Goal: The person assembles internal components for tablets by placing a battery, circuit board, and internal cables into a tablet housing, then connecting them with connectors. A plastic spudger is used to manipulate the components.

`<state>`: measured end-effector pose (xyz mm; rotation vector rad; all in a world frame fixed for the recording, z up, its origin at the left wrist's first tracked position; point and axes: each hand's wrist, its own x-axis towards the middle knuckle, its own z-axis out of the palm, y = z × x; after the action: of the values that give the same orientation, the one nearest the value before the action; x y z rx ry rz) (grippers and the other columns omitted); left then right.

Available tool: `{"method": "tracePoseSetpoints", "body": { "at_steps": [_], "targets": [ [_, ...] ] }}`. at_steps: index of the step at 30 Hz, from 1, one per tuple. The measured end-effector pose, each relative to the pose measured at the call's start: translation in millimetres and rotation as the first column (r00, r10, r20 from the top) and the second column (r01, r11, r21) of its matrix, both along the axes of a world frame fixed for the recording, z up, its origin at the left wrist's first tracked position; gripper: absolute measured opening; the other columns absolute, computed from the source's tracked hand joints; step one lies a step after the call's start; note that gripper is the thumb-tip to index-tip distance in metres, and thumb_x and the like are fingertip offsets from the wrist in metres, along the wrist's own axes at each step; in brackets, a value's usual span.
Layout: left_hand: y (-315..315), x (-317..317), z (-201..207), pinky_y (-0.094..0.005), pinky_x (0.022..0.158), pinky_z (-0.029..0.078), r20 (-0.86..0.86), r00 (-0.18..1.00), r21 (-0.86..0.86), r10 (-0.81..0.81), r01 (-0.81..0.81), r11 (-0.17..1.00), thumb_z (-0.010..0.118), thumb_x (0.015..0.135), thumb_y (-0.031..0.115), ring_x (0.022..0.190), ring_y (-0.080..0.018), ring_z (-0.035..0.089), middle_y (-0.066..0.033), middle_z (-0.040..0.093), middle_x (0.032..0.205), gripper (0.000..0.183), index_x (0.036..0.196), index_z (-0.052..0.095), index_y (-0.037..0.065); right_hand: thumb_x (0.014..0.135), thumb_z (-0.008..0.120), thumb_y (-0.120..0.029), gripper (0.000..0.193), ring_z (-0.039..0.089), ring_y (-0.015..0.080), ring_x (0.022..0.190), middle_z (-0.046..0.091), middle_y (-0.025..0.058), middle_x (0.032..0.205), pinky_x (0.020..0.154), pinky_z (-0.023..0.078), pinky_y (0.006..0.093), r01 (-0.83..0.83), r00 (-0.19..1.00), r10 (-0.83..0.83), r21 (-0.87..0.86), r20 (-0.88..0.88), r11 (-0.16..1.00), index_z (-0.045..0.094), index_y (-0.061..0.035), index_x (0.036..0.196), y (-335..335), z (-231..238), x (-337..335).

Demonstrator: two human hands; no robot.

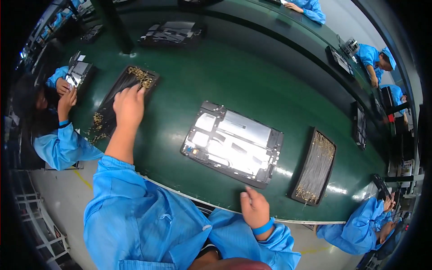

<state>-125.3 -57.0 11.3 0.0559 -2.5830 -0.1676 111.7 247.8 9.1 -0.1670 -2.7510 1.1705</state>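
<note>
The left hand (128,105) reaches into a black tray (118,96) of small brass parts (141,76), fingertips down among them; whether it grips any is hidden. The right hand (254,208) rests loosely curled and empty at the green belt (252,76) edge, just below the metal panel (232,143), whose long axis slants from upper left to lower right.

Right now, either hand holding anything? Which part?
Left hand reaches into the black parts tray, fingertips at the small gold parts; a grasp cannot be told. Right hand rests on the belt edge, holding nothing.
</note>
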Motion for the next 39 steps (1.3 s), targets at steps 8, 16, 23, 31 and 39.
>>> {"method": "tracePoseSetpoints", "body": {
  "at_steps": [8,16,23,31,39],
  "targets": [
    [-53.0,-3.1,-6.3,-0.0404,0.073,0.039,0.255,0.966,0.113,0.036,-0.067,0.991,0.049,0.078,0.027,0.080,-0.0313,0.051,-0.0129,0.058,0.080,0.025,0.078,0.061,0.005,0.078,0.053,-0.021,0.024,0.057,0.0304,0.074,0.058,0.0179,0.079,0.065,0.045,0.0327,-0.040,0.974,0.091,-0.234,0.208,0.971,0.057,-0.0028,0.092,-34.3,1.9,-22.1],
    [-12.9,13.6,33.6,-0.0411,0.063,0.040,0.044,0.933,0.196,-0.357,0.342,0.919,0.046,0.078,0.011,0.071,-0.0344,0.050,-0.0174,0.054,0.072,0.014,0.076,0.054,0.000,0.079,0.052,-0.023,0.026,0.058,0.0269,0.080,0.059,0.0165,0.083,0.070,0.045,0.0299,-0.045,0.956,0.142,-0.350,0.256,0.936,0.057,-0.0025,0.094,-58.0,-3.8,-41.7],
    [62.4,71.8,46.4,-0.0285,0.050,0.043,0.151,0.422,0.030,-0.894,0.902,0.430,0.050,0.067,0.010,0.059,-0.0168,0.051,-0.0020,0.053,0.068,0.023,0.089,0.053,0.010,0.084,0.046,-0.027,0.033,0.049,0.0094,0.060,0.057,0.0057,0.086,0.054,0.042,0.0212,0.234,0.887,0.247,-0.842,0.389,0.486,0.051,-0.0014,0.104,-69.0,24.2,-69.4],
    [66.8,129.7,15.9,-0.0303,0.044,0.041,0.313,0.090,0.288,-0.945,0.940,0.185,0.045,0.071,0.012,0.052,-0.0188,0.052,-0.0019,0.049,0.060,0.047,0.118,0.038,0.009,0.082,0.046,-0.025,0.025,0.044,0.0063,0.056,0.048,-0.0022,0.064,0.049,0.037,0.0200,0.041,0.611,0.537,-0.701,0.581,0.712,0.058,-0.0041,0.091,-53.0,33.9,-58.1],
    [73.5,136.5,14.9,-0.0283,0.049,0.043,0.236,0.184,0.329,-0.954,0.909,0.257,0.047,0.070,0.014,0.060,-0.0163,0.052,0.0006,0.049,0.062,0.039,0.109,0.045,0.011,0.083,0.047,-0.033,0.031,0.042,0.0057,0.054,0.050,-0.0011,0.065,0.049,0.037,0.0185,0.223,0.653,0.469,-0.742,0.595,0.632,0.056,-0.0030,0.083,-47.8,20.1,-40.2]
  ]
}}
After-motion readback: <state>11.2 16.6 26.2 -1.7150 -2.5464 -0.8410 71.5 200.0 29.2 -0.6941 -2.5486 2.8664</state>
